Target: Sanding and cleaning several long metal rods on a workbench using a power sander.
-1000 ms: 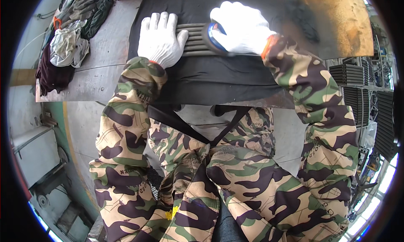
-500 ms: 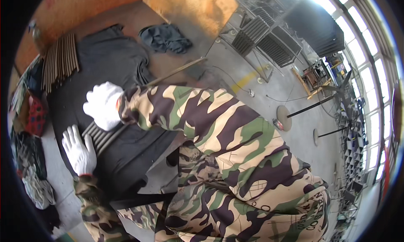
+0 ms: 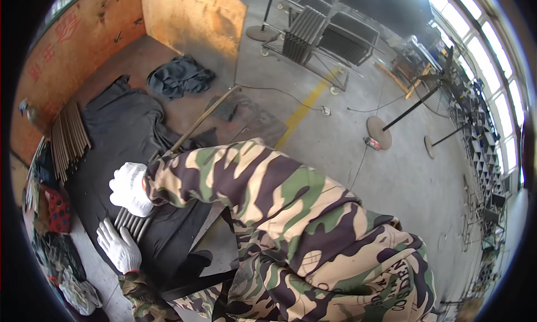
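My right hand point(image 3: 131, 189), in a white knit glove, lies over a row of several thin dark metal rods point(image 3: 141, 229). Its fingers are curled down, and whatever they hold is hidden beneath the glove. My left hand point(image 3: 119, 247), gloved the same way, rests flat at the rods' near left ends with its fingers stretched out. Under the rods a black cloth point(image 3: 120, 112) covers the work surface. Farther up, at the cloth's left edge, several brown rods point(image 3: 71, 134) lie side by side.
Orange-brown boards point(image 3: 193, 20) wall the far side. A crumpled dark cloth point(image 3: 179, 77) lies before them. One long thin bar point(image 3: 204, 119) slants past my right forearm. Rags and a red spotted cloth point(image 3: 57, 210) sit at left. Wheeled racks point(image 3: 305, 36) and a stand fan point(image 3: 442, 78) stand beyond.
The view has shifted, showing more of the boards and floor. My right hand stays over the rods, its fingers curled. My left hand remains flat at their ends, its fingers closer together.
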### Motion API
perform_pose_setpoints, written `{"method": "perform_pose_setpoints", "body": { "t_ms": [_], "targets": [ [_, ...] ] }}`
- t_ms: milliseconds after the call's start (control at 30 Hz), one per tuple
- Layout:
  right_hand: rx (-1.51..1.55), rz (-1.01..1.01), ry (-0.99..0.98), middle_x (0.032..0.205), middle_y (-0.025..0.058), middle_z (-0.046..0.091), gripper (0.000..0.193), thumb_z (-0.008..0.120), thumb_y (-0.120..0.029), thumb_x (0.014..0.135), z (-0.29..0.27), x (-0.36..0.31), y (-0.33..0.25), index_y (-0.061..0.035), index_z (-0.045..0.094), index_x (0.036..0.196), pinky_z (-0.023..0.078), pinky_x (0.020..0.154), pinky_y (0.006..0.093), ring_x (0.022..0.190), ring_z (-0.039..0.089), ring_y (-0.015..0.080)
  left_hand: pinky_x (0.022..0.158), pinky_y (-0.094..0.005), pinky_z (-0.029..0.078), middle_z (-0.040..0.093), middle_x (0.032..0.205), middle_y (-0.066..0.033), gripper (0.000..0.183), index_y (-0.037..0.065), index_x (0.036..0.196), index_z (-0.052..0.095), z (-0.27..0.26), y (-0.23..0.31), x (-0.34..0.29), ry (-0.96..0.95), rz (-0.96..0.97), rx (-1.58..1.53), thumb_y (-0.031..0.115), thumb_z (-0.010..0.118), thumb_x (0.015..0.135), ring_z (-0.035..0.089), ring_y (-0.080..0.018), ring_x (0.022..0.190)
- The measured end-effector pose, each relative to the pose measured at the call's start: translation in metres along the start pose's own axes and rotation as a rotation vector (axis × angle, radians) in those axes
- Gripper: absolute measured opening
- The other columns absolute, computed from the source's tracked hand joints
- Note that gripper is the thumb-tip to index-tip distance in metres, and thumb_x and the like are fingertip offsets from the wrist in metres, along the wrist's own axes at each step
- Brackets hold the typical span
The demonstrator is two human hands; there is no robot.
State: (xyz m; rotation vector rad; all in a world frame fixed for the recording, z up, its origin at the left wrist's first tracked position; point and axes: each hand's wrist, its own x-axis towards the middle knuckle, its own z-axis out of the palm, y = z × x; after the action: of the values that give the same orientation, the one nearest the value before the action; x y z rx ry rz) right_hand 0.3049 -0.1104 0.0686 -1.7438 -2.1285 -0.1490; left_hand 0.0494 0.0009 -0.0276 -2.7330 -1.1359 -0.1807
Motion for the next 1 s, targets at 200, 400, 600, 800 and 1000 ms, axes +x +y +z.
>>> {"method": "perform_pose_setpoints", "body": {
  "t_ms": [200, 400, 600, 800, 1000],
  "targets": [
    [0.032, 0.054, -0.151, 0.106, 0.0121, 0.080, 0.027, 0.074, -0.030, 0.084, 0.009, -0.007, -0.009, -0.0141, 0.085, 0.103, 0.062, 0.087, 0.0513, 0.106, 0.077, 0.0332, 0.132, -0.0536, 0.028, 0.046, 0.169, -0.0274, 0.062, -0.003, 0.165, 0.043, 0.022, -0.017, 0.001, -0.077, -0.034, -0.008, 0.034, 0.048, 0.116, 0.038, -0.0457, 0.159],
    [-0.089, 0.194, -0.251, 0.088, 0.0076, 0.079, 0.019, 0.074, -0.029, 0.079, 0.001, 0.012, 0.011, -0.0157, 0.085, 0.088, 0.059, 0.068, 0.0465, 0.084, 0.078, 0.0287, 0.129, -0.0547, 0.031, 0.049, 0.167, -0.0268, 0.061, 0.000, 0.165, 0.045, 0.033, -0.017, 0.027, -0.005, 0.021, -0.012, 0.037, 0.047, 0.117, 0.041, -0.0468, 0.156],
    [-0.204, 0.202, -0.292, 0.084, 0.0061, 0.080, 0.024, 0.082, -0.028, 0.065, 0.002, 0.019, 0.004, -0.0162, 0.086, 0.084, 0.054, 0.056, 0.0459, 0.075, 0.075, 0.0226, 0.127, -0.0547, 0.033, 0.048, 0.167, -0.0279, 0.060, 0.001, 0.164, 0.046, 0.044, -0.053, 0.034, -0.067, 0.110, 0.147, 0.038, 0.043, 0.118, 0.043, -0.0476, 0.154],
    [0.055, 0.034, -0.056, 0.057, 0.0063, 0.066, 0.012, 0.085, -0.027, 0.071, -0.003, 0.002, -0.005, -0.0174, 0.079, 0.068, 0.052, 0.043, 0.0441, 0.049, 0.066, 0.0257, 0.125, -0.0532, 0.038, 0.057, 0.158, -0.0300, 0.053, -0.002, 0.159, 0.053, 0.013, -0.056, 0.003, 0.104, 0.108, -0.066, 0.029, 0.050, 0.116, 0.049, -0.0462, 0.148],
    [-0.067, 0.143, -0.404, 0.124, 0.0159, 0.074, 0.038, 0.065, -0.035, 0.096, -0.038, -0.009, 0.037, -0.0148, 0.075, 0.126, 0.063, 0.093, 0.0515, 0.117, 0.074, 0.0365, 0.117, -0.0560, 0.044, 0.064, 0.146, -0.0288, 0.056, -0.005, 0.148, 0.060, 0.000, 0.020, -0.006, 0.235, 0.144, -0.142, 0.025, 0.067, 0.101, 0.057, -0.0474, 0.136]
  ]
}}
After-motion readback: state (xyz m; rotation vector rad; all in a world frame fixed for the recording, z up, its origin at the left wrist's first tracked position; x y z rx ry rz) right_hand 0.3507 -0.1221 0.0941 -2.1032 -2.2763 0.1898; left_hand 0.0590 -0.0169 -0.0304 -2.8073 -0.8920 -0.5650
